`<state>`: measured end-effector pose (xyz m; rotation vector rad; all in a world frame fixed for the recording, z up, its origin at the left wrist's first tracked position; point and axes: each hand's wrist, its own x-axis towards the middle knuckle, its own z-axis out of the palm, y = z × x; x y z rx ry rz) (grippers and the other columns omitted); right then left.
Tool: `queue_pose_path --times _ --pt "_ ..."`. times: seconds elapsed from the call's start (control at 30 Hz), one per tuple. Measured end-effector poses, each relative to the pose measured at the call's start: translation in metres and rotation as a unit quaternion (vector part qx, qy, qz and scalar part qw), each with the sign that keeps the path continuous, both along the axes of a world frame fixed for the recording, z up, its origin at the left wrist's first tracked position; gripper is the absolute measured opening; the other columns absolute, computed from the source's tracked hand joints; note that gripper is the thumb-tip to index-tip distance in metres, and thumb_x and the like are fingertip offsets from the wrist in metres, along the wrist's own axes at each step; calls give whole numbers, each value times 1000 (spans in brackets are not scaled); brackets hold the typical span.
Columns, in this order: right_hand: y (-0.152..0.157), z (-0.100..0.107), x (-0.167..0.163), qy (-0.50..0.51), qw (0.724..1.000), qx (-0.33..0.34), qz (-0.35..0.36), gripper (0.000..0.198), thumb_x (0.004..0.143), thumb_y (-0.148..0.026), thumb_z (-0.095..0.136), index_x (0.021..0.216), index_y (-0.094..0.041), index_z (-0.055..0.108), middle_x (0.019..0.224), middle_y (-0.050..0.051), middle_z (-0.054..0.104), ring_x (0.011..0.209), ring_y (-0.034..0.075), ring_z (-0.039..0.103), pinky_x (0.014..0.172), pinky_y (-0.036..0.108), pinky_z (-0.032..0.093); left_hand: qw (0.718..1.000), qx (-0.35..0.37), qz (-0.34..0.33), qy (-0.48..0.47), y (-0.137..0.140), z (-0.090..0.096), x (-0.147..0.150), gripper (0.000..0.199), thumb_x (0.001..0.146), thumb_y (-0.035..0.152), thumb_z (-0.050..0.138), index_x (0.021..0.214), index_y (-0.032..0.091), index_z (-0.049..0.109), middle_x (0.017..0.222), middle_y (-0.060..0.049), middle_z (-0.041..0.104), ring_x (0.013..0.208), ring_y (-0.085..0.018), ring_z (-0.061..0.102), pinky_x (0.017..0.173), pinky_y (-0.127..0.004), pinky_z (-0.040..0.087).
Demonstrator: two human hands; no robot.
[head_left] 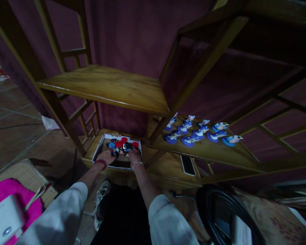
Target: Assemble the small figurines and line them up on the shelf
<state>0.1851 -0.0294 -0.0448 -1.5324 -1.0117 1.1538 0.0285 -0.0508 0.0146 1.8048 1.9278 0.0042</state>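
A shallow white cardboard box (pixel 97 151) holds a jumble of small figurines (pixel 119 144) with red, blue and dark parts. Both my hands reach into it. At its left side, my left hand (pixel 106 156), with a red beaded bracelet, has its fingers closed around a small dark figurine (pixel 115 153). My right hand (pixel 134 156), wearing a thin light bracelet, curls at the box's right side against a blue-and-white figurine (pixel 128 146). The fingertips of both hands are partly hidden among the pieces.
Several figurines on blue and purple bases (pixel 189 140) stand in rows on the shelf at right. A wooden shelf board (pixel 104 85) juts out above the box. A dark flat object with a pale rim (pixel 187 165) lies below the figurines. Bottom left is a woven stool (pixel 33 175).
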Motion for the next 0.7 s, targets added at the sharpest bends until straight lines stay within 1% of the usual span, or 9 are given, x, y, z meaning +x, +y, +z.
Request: queue_pose_path --times 0.1,0.2,0.3,0.47,0.6,0.7 --pt "-1 -2 -1 50 999 -18 -3 44 67 -13 37 111 -16 44 102 9 61 94 14 58 74 25 47 1000 -1 2 -2 -1 1 0 39 72 41 43 104 20 49 99 -12 62 94 -26 57 74 -32 42" --pt "0 -2 -3 87 996 -25 15 44 67 -11 39 110 -18 46 107 9 60 99 14 56 79 27 46 1000 -2 2 -3 -1 3 1 40 72 42 43 104 20 49 99 -12 62 93 -26 57 74 -33 42" --pt "1 -1 -3 106 993 -35 33 44 66 -9 42 109 -21 49 110 7 59 102 15 54 81 29 46 1000 1 3 -2 -2 4 2 39 72 41 43 104 20 49 99 -12 62 94 -26 57 75 -33 42" --pt "3 -2 -5 104 991 -67 48 48 62 -5 44 106 -21 54 111 4 59 106 16 52 80 29 47 1000 9 -6 -5 -3 6 1 39 72 41 41 106 21 48 99 -11 62 94 -26 57 75 -34 42" --pt "0 1 -8 88 993 -59 50 46 60 -7 46 102 -21 57 110 3 59 104 17 53 78 27 47 1000 13 -11 -11 -3 5 1 36 72 40 43 103 22 48 98 -9 63 92 -25 58 74 -32 43" --pt "-4 6 -9 62 995 -52 51 41 61 -9 47 99 -17 60 105 6 62 97 17 57 75 26 48 1000 16 -9 -14 -4 5 1 34 71 40 44 100 23 49 97 -9 63 92 -25 58 73 -32 43"
